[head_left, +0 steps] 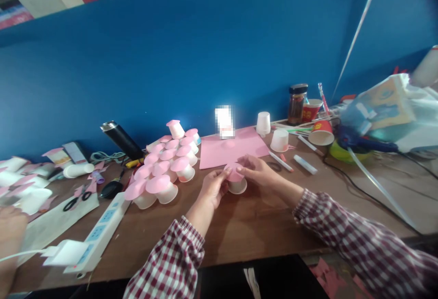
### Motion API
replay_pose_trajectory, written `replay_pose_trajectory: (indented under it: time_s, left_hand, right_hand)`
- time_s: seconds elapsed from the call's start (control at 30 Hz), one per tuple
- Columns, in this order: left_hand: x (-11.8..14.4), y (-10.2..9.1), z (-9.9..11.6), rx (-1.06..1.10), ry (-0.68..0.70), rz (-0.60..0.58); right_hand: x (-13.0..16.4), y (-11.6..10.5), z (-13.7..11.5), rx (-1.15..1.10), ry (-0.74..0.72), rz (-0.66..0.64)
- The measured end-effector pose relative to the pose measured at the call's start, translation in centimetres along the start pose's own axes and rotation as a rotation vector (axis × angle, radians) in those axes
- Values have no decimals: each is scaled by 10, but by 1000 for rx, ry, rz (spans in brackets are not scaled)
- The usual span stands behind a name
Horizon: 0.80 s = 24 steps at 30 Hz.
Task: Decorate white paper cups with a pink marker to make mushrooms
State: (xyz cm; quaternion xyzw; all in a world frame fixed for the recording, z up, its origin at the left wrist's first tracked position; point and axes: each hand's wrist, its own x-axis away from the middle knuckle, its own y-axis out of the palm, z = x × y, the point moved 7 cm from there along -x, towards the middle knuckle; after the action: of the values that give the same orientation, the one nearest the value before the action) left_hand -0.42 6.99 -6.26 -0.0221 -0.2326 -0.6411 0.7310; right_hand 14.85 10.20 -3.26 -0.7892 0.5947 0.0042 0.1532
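Observation:
Directly in front of me a white paper cup (238, 187) stands upside down, with a pink paper disc (234, 171) on top. My left hand (212, 188) pinches the disc's left edge between thumb and fingers, close against the cup. From the other side, my right hand (257, 171) has its thumb on the disc and its fingers curled at the far edge. Parts of the fingers are hidden behind the disc and cup. Behind my hands lies a pink paper sheet (215, 151). Several capped cups (166, 188) with pink discs cluster to the left.
Plain cups (279, 140), a marker (305, 164), a glue gun (366, 140) and its cord are at the right. A power strip (102, 230), scissors (78, 198) and a black flask (121, 139) lie left. Another person's hand (12, 226) shows at the left edge.

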Motion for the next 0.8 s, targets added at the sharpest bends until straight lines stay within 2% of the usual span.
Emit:
replay_pose_trajectory:
  time_s: [0.33, 0.57, 0.8]
  left_hand:
    - [-3, -3, -7, 3, -12, -7]
    - [2, -1, -8, 127, 28, -110]
    - [4, 0, -10, 125, 47, -161]
  right_hand:
    - [0, 6, 10, -90, 35, -41]
    - [-1, 4, 12, -65, 47, -34]
    - [-1, 4, 13, -37, 51, -23]
